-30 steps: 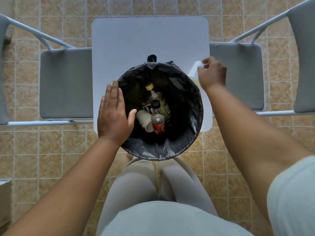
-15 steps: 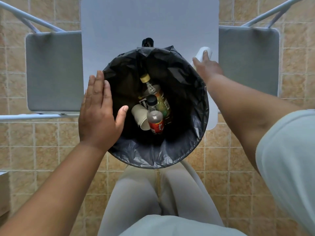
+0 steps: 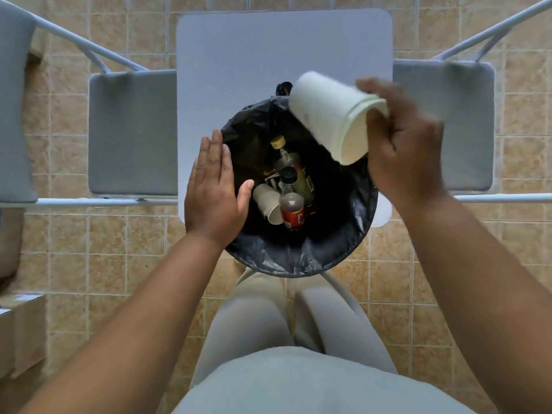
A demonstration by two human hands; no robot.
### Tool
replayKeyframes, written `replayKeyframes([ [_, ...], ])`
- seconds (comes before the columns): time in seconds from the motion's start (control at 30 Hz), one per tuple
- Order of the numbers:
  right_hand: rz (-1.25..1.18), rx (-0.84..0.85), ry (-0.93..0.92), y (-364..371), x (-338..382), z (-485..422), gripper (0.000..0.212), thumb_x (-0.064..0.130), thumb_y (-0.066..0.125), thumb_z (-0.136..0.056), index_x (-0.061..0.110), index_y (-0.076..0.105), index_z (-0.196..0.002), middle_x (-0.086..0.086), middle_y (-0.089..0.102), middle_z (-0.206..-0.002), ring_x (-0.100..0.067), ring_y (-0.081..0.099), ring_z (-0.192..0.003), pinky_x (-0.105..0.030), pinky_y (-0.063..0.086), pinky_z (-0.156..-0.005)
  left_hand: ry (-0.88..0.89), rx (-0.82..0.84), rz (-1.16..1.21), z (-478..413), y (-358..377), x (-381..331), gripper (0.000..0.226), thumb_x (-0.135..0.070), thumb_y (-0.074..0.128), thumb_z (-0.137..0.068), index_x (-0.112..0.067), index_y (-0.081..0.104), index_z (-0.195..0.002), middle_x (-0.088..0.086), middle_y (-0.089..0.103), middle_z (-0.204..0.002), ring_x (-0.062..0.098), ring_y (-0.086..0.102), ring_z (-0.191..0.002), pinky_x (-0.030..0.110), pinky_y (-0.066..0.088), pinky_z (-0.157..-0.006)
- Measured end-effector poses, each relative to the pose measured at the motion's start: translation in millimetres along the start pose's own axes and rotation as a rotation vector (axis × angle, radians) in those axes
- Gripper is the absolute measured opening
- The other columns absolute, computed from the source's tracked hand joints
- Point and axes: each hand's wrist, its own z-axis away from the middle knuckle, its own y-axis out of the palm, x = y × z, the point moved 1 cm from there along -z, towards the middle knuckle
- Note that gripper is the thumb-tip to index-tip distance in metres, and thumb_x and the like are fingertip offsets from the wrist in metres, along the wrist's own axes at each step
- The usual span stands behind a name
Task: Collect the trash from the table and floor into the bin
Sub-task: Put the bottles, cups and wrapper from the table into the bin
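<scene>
**Item:** large white paper cup (image 3: 331,115), empty as far as its mouth shows.
**Location:** upper centre-right of the frame, in the air over the far right rim of the bin (image 3: 298,261). It is tilted, with the base toward the upper left and the mouth toward the lower right.
**Held by:** right hand (image 3: 406,156), motion-blurred. Its fingers (image 3: 376,89) are curled round the lip, and one digit appears hooked inside the mouth. Exact finger placement is too smeared to tell.
**Handling, judged:**
- Very light, with thin walls that dent under a squeeze.
- The rolled lip and the base are the stiff parts, so the lip is the sound place to hold.
- The surface is dry and matt, so a slip is unlikely.
- It is not fragile in any way that matters here and will take a drop.

**Support:** left hand (image 3: 213,192) lies flat on the bin's left rim, fingers straight and together, thumb spread over the opening, holding nothing.
**Bin:** round, with a black liner, and stands against the near edge of the tabletop (image 3: 268,46).
**Bin contents:**
- yellow-capped bottle (image 3: 279,142)
- black-capped bottle with a red label (image 3: 292,206)
- small paper cups (image 3: 266,201), nested and lying on their side

**Surroundings:** grey padded chairs at the left (image 3: 131,132) and right (image 3: 466,115), and a tan tiled floor (image 3: 104,264).
</scene>
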Motion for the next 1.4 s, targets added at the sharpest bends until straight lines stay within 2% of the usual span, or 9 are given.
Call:
replayKeyframes([
  [0.13, -0.011, 0.402, 0.100, 37, 21, 54, 0.046, 0.026, 0.039, -0.092, 0.018, 0.058, -0.133, -0.003, 0.067, -0.122, -0.017, 0.064, -0.106, -0.027, 0.053, -0.087, -0.010, 0.023, 0.043, 0, -2, 0, 0.068, -0.044, 0.036, -0.099, -0.003, 0.022, -0.151, 0.006, 0.008, -0.163, 0.021, 0.003, -0.150, 0.041, 0.018, -0.120],
  [0.23, 0.027, 0.592, 0.070, 64, 19, 74, 0.051, 0.025, 0.039, -0.094, 0.020, 0.046, -0.144, -0.008, 0.052, -0.143, -0.025, 0.053, -0.129, -0.044, 0.048, -0.101, -0.017, 0.028, 0.087, 0, -4, 0, 0.067, -0.044, 0.032, -0.099, -0.004, 0.020, -0.152, 0.005, 0.007, -0.163, 0.019, 0.002, -0.150, 0.039, 0.014, -0.121],
  [0.37, 0.108, 0.664, 0.019, 80, 27, 85, 0.059, 0.014, 0.053, -0.096, 0.024, 0.033, -0.151, -0.007, 0.035, -0.156, -0.031, 0.055, -0.124, -0.044, 0.052, -0.096, 0.011, 0.002, 0.115, 1, -4, 2, 0.065, -0.044, 0.026, -0.101, -0.003, 0.022, -0.151, 0.007, 0.010, -0.163, 0.021, 0.004, -0.150, 0.038, 0.015, -0.121],
  [0.57, 0.170, 0.318, -0.007, 52, 28, 89, 0.038, 0.012, 0.057, -0.092, 0.008, 0.060, -0.129, -0.008, 0.064, -0.123, -0.023, 0.060, -0.113, -0.035, 0.051, -0.096, 0.042, -0.030, 0.144, 1, -1, 6, 0.063, -0.038, 0.039, -0.100, -0.001, 0.026, -0.150, 0.009, 0.013, -0.162, 0.023, 0.007, -0.150, 0.034, 0.014, -0.121],
  [0.73, 0.497, -0.024, 0.212, 24, 3, 107, 0.037, 0.016, 0.059, -0.086, 0.010, 0.064, -0.122, -0.011, 0.065, -0.115, -0.033, 0.056, -0.103, -0.037, 0.043, -0.094, 0.098, -0.046, 0.142, -3, -5, 13, 0.062, -0.009, 0.049, -0.088, 0.003, 0.033, -0.146, 0.014, 0.023, -0.158, 0.029, 0.021, -0.146, 0.030, 0.016, -0.117],
  [0.87, 0.448, -0.077, 0.515, 23, -10, 130, 0.042, 0.020, 0.059, -0.089, 0.010, 0.060, -0.130, -0.019, 0.058, -0.113, -0.037, 0.059, -0.098, -0.036, 0.046, -0.087, 0.121, -0.025, 0.271, -13, -16, 25, 0.063, 0.001, 0.046, -0.085, 0.002, 0.031, -0.147, 0.015, 0.031, -0.154, 0.029, 0.030, -0.139, 0.024, 0.022, -0.112],
  [1.0, 0.443, -0.141, 0.589, 34, 0, 138, 0.037, 0.014, 0.057, -0.088, 0.009, 0.063, -0.125, -0.022, 0.060, -0.105, -0.039, 0.058, -0.095, -0.035, 0.042, -0.083, 0.086, 0.037, 0.371, -21, -26, 35, 0.062, 0.001, 0.046, -0.086, -0.004, 0.033, -0.147, 0.017, 0.042, -0.135, 0.030, 0.048, -0.119, 0.032, 0.041, -0.101],
  [1.2, 0.401, -0.235, 0.678, 32, 7, 163, 0.029, 0.010, 0.053, -0.082, 0.006, 0.066, -0.108, -0.021, 0.064, -0.096, -0.036, 0.057, -0.090, -0.033, 0.037, -0.079, 0.096, 0.028, 0.420, -19, -40, 29, 0.056, 0.001, 0.046, -0.079, -0.009, 0.053, -0.133, 0.017, 0.052, -0.118, 0.028, 0.055, -0.099, 0.007, 0.028, -0.080],
  [1.4, 0.355, -0.410, 0.731, 10, 26, 255, 0.028, 0.005, 0.056, -0.080, 0.004, 0.067, -0.105, -0.009, 0.058, -0.081, -0.022, 0.048, -0.077, -0.022, 0.033, -0.073, 0.241, 0.032, 0.451, 27, -43, 4, 0.052, 0.001, 0.048, -0.076, -0.010, 0.059, -0.126, 0.014, 0.055, -0.110, 0.018, 0.051, -0.083, 0.009, 0.034, -0.076],
])
